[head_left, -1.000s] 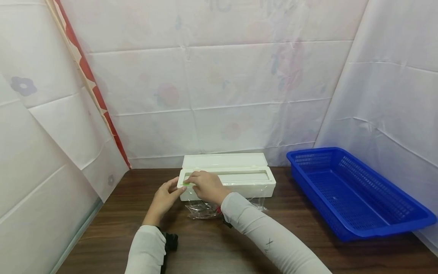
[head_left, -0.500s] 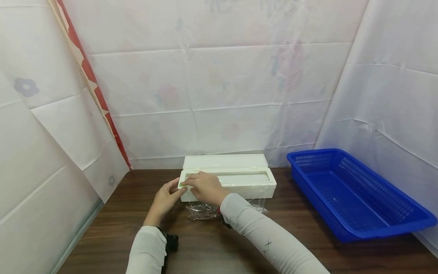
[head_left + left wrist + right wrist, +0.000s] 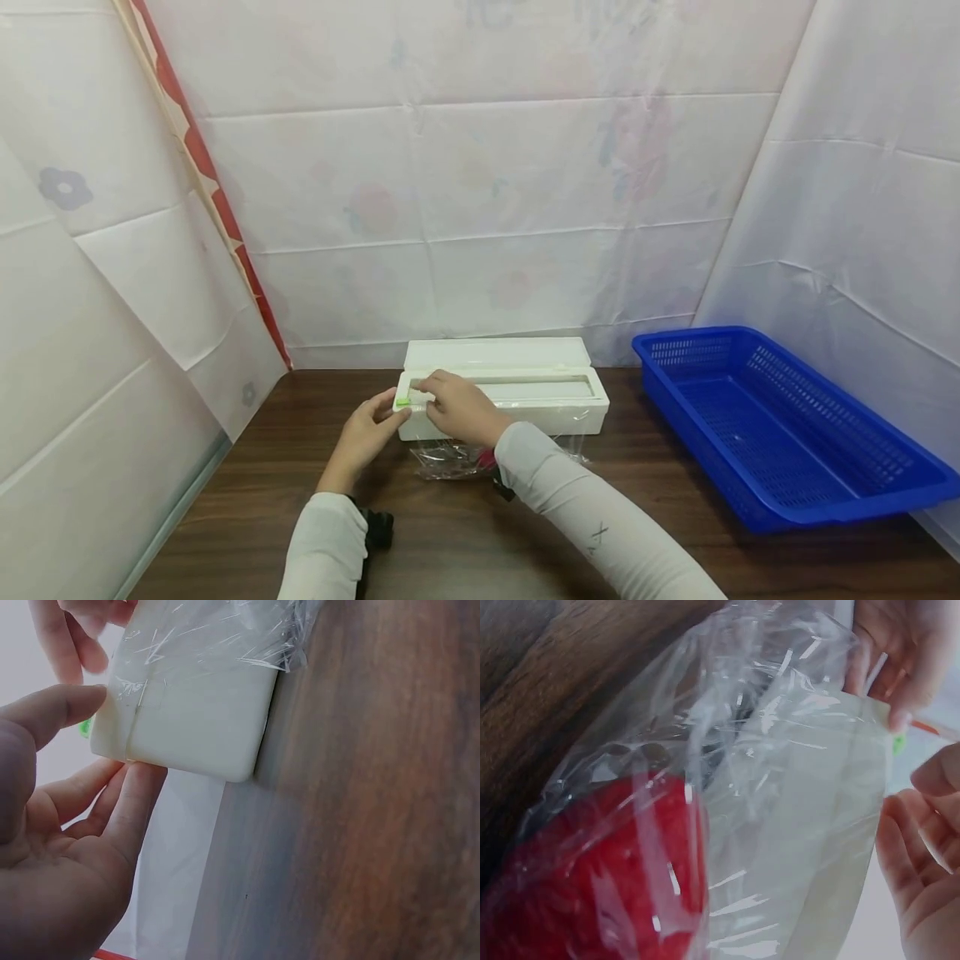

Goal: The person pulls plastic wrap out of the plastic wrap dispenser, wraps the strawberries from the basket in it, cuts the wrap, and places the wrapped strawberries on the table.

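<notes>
A long white cling film dispenser stands near the back wall, its lid raised. Clear cling film drapes over its front onto the table. My left hand holds the dispenser's left end, thumb at the front top corner and fingers against the side. Beside that thumb sits a small green slider on the front rim. My right hand hovers over the left half of the dispenser, fingers loosely bent and apart from the slider, nothing visible in them. A red rounded thing shows through the film.
A large blue plastic basket stands on the right of the brown wooden table. White patterned sheeting encloses the table behind and at both sides.
The right hand's fingers first moved left onto the green slider, then came off it, lifting a little back and to the right. The slider now shows uncovered. The left hand stays at the dispenser's end.
</notes>
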`<state>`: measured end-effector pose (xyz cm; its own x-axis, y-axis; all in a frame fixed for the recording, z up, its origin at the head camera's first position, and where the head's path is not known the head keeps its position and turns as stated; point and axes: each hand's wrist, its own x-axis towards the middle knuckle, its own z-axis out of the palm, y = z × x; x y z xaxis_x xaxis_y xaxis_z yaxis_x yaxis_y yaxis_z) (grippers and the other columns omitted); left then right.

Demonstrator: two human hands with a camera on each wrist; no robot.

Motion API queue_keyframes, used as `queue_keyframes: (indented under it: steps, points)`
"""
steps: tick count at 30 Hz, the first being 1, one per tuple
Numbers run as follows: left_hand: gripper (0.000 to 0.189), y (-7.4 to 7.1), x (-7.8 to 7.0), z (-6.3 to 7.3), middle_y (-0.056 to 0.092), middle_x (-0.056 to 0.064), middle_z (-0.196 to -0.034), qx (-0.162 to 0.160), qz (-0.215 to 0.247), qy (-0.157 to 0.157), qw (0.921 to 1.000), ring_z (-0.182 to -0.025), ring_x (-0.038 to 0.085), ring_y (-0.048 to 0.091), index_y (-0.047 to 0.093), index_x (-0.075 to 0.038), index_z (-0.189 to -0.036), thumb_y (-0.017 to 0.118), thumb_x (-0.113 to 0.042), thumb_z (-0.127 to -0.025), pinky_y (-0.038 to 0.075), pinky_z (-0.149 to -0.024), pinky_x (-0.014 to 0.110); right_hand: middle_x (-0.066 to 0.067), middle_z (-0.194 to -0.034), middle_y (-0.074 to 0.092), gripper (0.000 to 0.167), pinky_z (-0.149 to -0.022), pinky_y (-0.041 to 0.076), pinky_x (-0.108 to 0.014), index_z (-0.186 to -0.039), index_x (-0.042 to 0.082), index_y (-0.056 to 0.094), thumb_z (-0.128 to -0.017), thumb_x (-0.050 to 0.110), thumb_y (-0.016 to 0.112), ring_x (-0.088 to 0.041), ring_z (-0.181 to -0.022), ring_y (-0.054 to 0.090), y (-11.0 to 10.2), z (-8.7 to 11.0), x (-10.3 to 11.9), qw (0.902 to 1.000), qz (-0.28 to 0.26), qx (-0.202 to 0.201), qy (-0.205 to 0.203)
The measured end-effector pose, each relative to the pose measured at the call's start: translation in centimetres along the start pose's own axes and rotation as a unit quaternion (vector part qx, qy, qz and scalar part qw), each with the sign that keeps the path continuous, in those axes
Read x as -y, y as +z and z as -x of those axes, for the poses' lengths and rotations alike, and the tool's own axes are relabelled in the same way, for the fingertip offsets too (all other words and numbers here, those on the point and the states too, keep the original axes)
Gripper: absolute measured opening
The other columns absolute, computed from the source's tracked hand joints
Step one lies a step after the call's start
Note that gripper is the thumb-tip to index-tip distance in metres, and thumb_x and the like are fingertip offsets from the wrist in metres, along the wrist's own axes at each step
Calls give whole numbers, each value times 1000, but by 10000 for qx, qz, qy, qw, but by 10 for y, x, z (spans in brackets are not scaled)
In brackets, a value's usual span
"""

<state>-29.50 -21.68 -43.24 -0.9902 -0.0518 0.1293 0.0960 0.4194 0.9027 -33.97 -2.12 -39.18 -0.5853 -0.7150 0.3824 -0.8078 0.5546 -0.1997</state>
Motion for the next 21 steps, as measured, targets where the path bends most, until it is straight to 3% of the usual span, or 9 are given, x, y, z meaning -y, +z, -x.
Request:
queue_keyframes:
  steps: [5, 13, 17, 21]
  points:
    - [65, 1, 0, -1, 50, 24, -144, -48, 11, -64, 10000, -129, 37, 52, 42, 0, -150, 67, -31, -98, 46, -101, 51, -9, -113, 65, 34, -78, 51, -21, -133, 5, 62, -100, 4, 53, -12, -88, 62, -10, 7, -10, 9948, -953, -350, 75]
    - [67, 2, -2, -1, 49, 23, -146, -68, -57, -83, 9999, -129, 37, 51, 41, 0, -151, 65, -35, -99, 45, -101, 52, -9, -106, 69, 28, -81, 54, -24, -122, 2, 69, -98, 0, 56, -16, -94, 65, -43, 27, -27, 9782, -1641, -1270, 105]
    - [69, 0, -5, 0, 44, 24, -149, 17, -276, -15, 9996, -133, 39, 46, 39, 1, -152, 63, -37, -100, 42, -103, 55, -5, -108, 70, 25, -79, 54, -26, -120, 6, 71, -99, 3, 57, -12, -97, 65, -58, 49, -37, 9711, -1750, -1579, 366]
    - [69, 0, -7, 0, 38, 27, -151, -6, -725, 69, 9973, -139, 43, 36, 39, 1, -152, 63, -38, -100, 33, -108, 62, -2, -108, 70, 23, -77, 54, -30, -120, 9, 71, -101, 8, 58, -11, -95, 64, -67, 71, -46, 9710, -1636, -1661, 522]
